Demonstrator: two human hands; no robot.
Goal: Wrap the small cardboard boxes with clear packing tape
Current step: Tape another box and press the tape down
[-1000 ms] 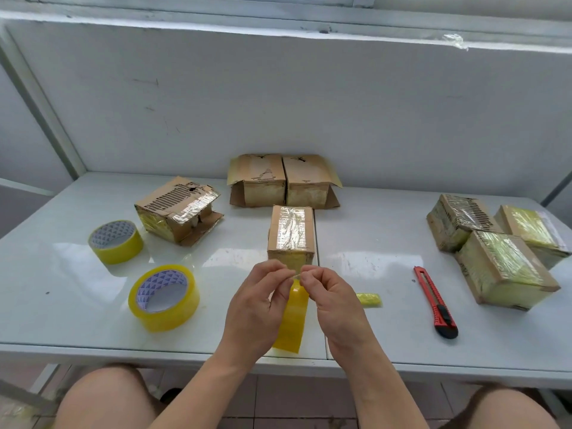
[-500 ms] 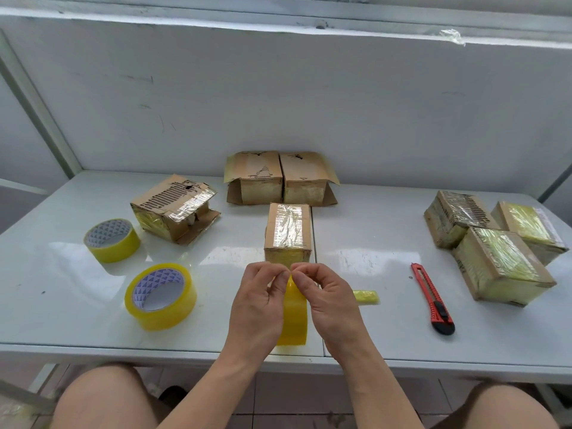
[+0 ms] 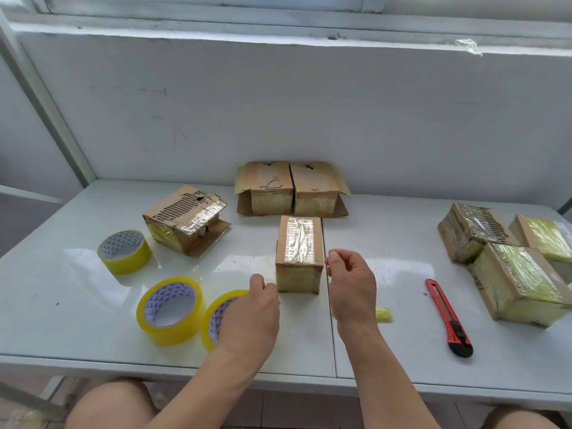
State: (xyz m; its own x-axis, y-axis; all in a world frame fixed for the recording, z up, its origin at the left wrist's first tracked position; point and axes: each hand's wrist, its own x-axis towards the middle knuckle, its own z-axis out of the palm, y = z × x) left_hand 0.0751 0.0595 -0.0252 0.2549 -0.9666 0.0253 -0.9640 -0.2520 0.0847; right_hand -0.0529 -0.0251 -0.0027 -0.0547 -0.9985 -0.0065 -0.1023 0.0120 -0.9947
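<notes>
Head view: we see the white bench (image 3: 387,335), a taped small box (image 3: 299,253) standing at its centre, our left hand (image 3: 250,317) gripping a yellow tape roll (image 3: 216,317), and our right hand (image 3: 351,283) pinched shut beside the box.

Seven cardboard boxes sit on the table: one in the middle (image 3: 299,253), a pair at the back (image 3: 292,188), one torn at left (image 3: 185,222), three at right (image 3: 510,258). Three tape rolls (image 3: 170,311), one red cutter (image 3: 448,317), one small yellow scrap (image 3: 383,314).
</notes>
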